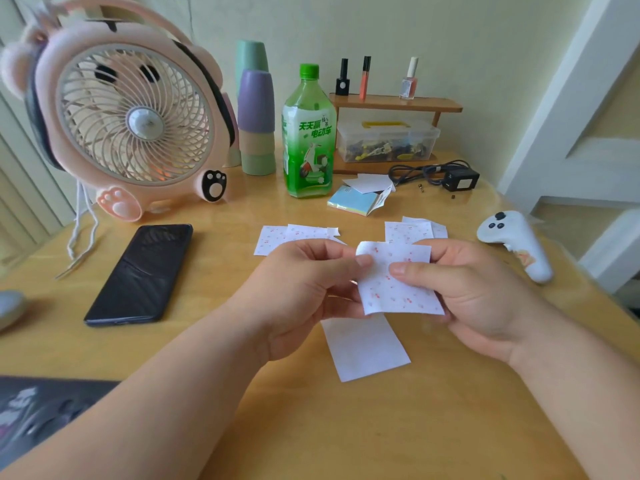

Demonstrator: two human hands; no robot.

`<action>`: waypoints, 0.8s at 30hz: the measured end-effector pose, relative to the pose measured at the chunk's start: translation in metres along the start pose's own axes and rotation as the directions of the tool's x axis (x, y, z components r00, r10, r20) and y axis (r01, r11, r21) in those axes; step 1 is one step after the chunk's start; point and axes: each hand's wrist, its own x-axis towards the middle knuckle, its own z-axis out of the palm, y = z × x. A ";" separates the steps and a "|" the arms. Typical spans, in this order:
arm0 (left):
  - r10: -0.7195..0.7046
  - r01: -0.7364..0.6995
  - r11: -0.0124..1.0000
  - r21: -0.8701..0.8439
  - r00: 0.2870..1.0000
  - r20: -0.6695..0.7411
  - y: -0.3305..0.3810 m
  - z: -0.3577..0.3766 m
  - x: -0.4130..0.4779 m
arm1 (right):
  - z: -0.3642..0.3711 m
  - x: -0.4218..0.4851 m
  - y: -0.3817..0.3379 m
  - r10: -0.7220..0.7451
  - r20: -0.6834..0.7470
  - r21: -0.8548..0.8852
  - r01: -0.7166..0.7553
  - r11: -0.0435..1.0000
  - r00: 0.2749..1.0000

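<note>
Head cam: my left hand (304,292) & right hand (467,292) both pinch the cherry-print paper (398,282) w/ thumbs on top, held above the table (207,341) near its front-middle, over a plain white sheet (367,348).

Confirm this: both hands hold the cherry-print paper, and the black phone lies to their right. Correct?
No. The head view shows the black phone lying to their left; the left hand and right hand do hold the cherry-print paper.
</note>
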 end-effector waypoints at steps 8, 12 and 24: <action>-0.052 0.046 0.996 0.077 0.995 0.083 -0.002 0.000 -0.002 | -0.006 0.003 0.002 -0.071 -0.127 -0.028 0.068 0.997 0.989; -0.044 0.037 0.993 0.115 0.997 0.063 -0.001 0.000 -0.002 | -0.004 0.002 0.002 -0.092 -0.113 -0.077 0.084 0.994 0.989; 0.111 -0.102 0.992 0.076 0.986 -0.125 -0.001 -0.001 0.002 | -0.001 -0.002 -0.001 -0.176 -0.057 -0.026 0.174 0.984 0.983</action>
